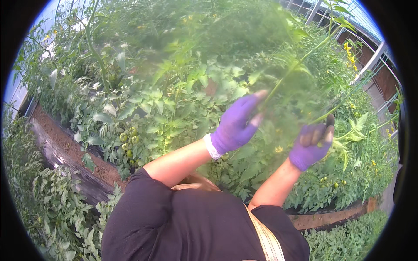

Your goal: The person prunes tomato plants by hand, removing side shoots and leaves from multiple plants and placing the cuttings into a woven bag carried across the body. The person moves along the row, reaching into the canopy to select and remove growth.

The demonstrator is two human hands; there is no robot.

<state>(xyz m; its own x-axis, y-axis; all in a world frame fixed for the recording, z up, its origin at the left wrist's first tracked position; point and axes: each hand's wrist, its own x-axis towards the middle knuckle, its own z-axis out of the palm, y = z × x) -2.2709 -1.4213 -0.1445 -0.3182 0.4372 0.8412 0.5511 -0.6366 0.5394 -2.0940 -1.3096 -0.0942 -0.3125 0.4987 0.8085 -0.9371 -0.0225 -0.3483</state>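
Note:
My left hand (235, 123), in a purple work glove with darkened fingertips, is raised before the tomato plants. Its thumb and fingers are at the lower end of a long green tomato stem (295, 65) that slants up to the right; blur hides whether they grip it. My right hand (313, 143), gloved alike, has its fingers curled around another green tomato shoot (341, 137), whose leaves stick out to the right. Dense tomato foliage (196, 98) stands behind both hands, partly blurred by leaves close to the camera.
Green tomatoes (129, 143) hang low at the left, and more (336, 184) at the right. A bare soil path (68, 143) edged by dark plastic mulch (81, 179) curves along the left. Yellow blossoms (349, 57) and greenhouse framing (370, 62) show at the upper right.

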